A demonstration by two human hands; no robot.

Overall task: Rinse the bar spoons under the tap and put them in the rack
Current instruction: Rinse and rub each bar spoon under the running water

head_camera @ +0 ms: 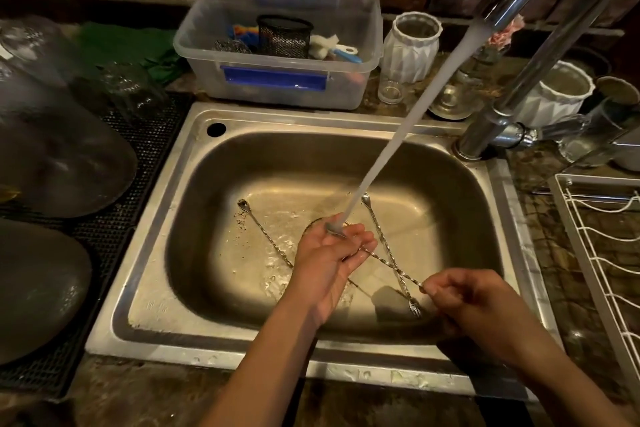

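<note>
Your right hand (460,298) pinches the handle end of one bar spoon (388,262), fingers curled round the twisted stem. Your left hand (332,250) is cupped, palm up, under the spoon's bowl end; fingers loosely bent, supporting it rather than clamping. The water stream (408,121) from the tap (540,31) lands right on that bowl and your left fingers.

Two more spoons lie flat on the sink (194,191) floor. The left spoon in the sink (256,225) runs diagonally from its bowl at upper left and passes under your left hand. The right spoon in the sink (377,222) has its bowl just beside the stream and its forked end near your right hand; the held spoon crosses above it.

The wire rack (602,253) sits on the counter right of the sink, close to your right hand.

Behind the sink: clear plastic tub (367,28) holding a black mesh cup (284,36), scrubbers and a brush. Right of it, a white faceted jar (410,45), with a second white pot (554,94) behind the tap base. On the left, dark plates (62,149) and upturned glasses (131,90) on a black mat (149,135).
</note>
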